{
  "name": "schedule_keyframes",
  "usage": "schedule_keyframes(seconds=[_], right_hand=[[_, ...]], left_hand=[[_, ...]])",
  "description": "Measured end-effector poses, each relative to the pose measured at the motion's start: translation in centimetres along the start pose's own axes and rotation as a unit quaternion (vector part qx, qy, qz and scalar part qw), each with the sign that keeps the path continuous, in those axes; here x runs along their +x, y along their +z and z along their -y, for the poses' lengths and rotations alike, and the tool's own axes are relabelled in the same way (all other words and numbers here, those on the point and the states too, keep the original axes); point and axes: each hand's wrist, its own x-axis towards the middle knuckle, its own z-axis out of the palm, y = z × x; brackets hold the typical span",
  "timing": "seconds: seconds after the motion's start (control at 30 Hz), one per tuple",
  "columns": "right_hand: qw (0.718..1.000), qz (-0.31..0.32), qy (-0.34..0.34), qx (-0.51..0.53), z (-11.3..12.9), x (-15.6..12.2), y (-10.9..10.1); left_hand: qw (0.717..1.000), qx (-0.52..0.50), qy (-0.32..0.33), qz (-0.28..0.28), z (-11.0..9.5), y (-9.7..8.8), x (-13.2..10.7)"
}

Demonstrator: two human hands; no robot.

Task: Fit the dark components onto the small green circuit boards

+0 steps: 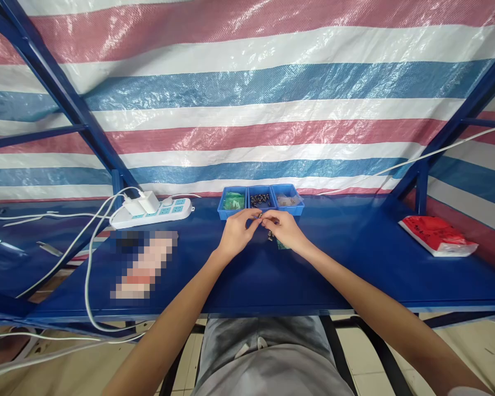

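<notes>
My left hand (240, 231) and my right hand (285, 227) meet above the blue table, just in front of three blue bins. Both are closed, thumb and fingertips pinched together at one spot. What lies between the fingertips is too small to make out. Under my right hand a green piece (284, 245) shows in part, with small metallic parts (270, 236) beside it. Green items in a clear bag (233, 201) fill the left bin (221, 209). Small dark metallic parts (259, 198) lie in the middle bin. The right bin (297, 210) holds a clear bag of pale pieces (287, 201).
A white power strip (152, 213) with plugs and loose white cables (91, 258) occupies the left side. Near it is a blurred-out patch (146, 267). A red and white packet (437, 235) lies at the right. Blue frame posts (72, 104) and striped sheeting stand behind.
</notes>
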Motion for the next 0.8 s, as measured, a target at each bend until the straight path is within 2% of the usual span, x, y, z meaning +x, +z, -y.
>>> schedule_keyframes(seconds=[0.23,0.33,0.5,0.8], right_hand=[[0.997,-0.042,-0.025,-0.064,0.11,-0.02,-0.28],[0.997,-0.027,-0.020,-0.066,0.04,-0.03,-0.34],[0.999,0.001,-0.003,-0.048,-0.09,-0.14,-0.06],[0.999,0.026,0.030,0.034,-0.36,0.05,-0.15]], left_hand=[[1.000,-0.004,0.013,0.002,-0.39,-0.20,0.29],[1.000,-0.012,0.013,0.010,-0.51,-0.11,0.25],[0.999,-0.031,-0.029,-0.005,-0.36,0.02,0.18],[0.998,-0.034,-0.045,0.013,-0.37,-0.13,0.23]])
